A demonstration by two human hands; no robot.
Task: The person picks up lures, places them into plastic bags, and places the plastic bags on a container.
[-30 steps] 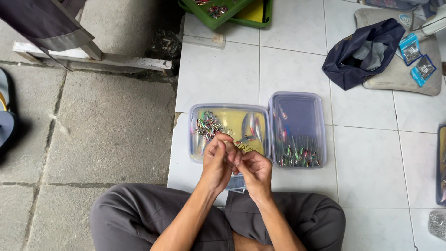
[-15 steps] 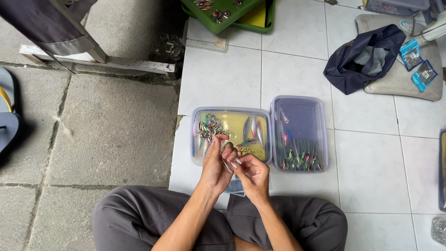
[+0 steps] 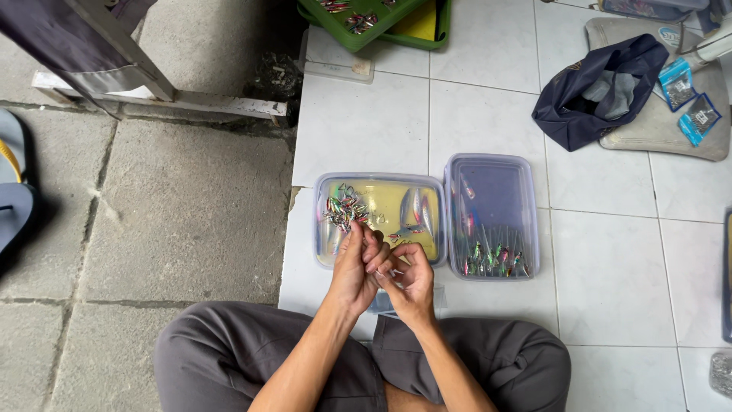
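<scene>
I sit cross-legged on white floor tiles. My left hand (image 3: 357, 267) and my right hand (image 3: 410, 284) are pressed together in front of my knees, fingers pinched on a small shiny fishing lure (image 3: 386, 268) that is mostly hidden between them. Just beyond my hands stands a clear plastic box with a yellow bottom (image 3: 380, 181), holding a heap of small metallic lures (image 3: 345, 207). Next to it on the right stands a second clear box (image 3: 529, 221) with several colourful lures (image 3: 492, 261) along its near side.
A dark blue cloth bag (image 3: 593, 91) lies on a beige mat (image 3: 663, 141) at the back right, with small blue packets (image 3: 686, 103). A green tray (image 3: 381, 19) sits at the back. Rough concrete floor (image 3: 152, 206) and a sandal (image 3: 15, 198) are on the left.
My hands stay together over the near edge of the yellow-bottomed box, with only small finger movements. The camera view has shifted slightly.
</scene>
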